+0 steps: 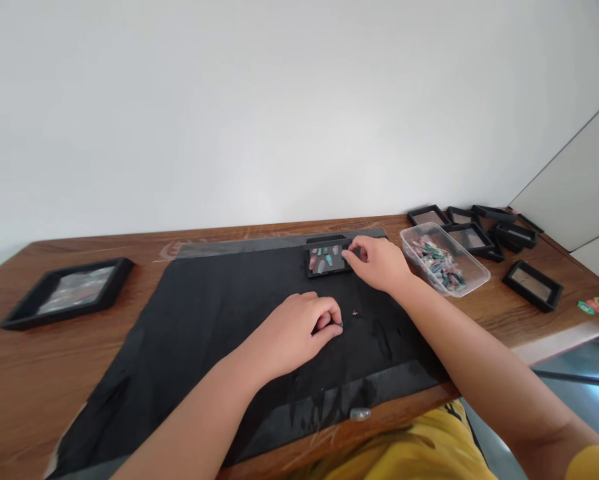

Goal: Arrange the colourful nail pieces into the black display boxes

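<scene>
A small black frame-like case (334,269) lies at the far side of the black mat (204,320). Several small glossy pieces (321,266), pink, green and clear, rest in it; they look like press-on nails. My right hand (376,261) is at the case's right end, thumb and forefinger pinched together; whatever they hold is hidden. Nearer to me, my left hand (302,330) is low over the mat with curled fingers, a bit of a small greenish piece (342,325) showing at its fingertips. Just right of it lies a tiny piece (355,313).
A clear plastic tub (472,263) of similar pieces stands right of the mat. Several black display frames (533,285) are spread behind and beside it. A larger black frame (115,283) lies at the left. One clear piece (360,414) sits at the table's front edge.
</scene>
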Tool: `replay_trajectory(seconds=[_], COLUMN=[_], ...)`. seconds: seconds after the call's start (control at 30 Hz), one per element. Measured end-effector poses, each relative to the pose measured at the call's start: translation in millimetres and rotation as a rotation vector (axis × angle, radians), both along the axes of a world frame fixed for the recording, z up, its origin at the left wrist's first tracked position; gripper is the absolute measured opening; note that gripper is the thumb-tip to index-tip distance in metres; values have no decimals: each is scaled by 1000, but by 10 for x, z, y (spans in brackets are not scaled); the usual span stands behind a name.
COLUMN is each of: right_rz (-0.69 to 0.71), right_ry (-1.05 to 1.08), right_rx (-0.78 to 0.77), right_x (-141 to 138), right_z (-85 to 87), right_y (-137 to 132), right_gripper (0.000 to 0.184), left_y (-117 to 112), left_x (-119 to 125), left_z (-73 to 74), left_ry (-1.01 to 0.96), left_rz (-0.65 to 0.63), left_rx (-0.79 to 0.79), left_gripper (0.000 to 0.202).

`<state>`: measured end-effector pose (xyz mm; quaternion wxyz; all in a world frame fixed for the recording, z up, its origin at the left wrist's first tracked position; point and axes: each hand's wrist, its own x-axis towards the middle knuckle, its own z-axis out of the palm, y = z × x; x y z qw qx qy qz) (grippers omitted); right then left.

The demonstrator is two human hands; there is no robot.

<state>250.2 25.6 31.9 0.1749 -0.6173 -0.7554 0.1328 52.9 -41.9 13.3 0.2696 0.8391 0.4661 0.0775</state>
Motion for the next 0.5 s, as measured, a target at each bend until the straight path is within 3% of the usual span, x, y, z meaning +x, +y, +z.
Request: replay_trajectory(seconds=[0.2,0.5], right_rz=[58,112], right_ry=[-90,133], right_rx=[-43,-162], right_x=[-7,-47], right_z=[-93,-184], right_y=[54,91], right_gripper=[26,20], left_y=[4,-27], left_x=[4,-10], left_z=[-16,-148], left_ry=[-17,-97], left_rz=[30,-17], left_rx=[11,98], left_gripper=[9,5])
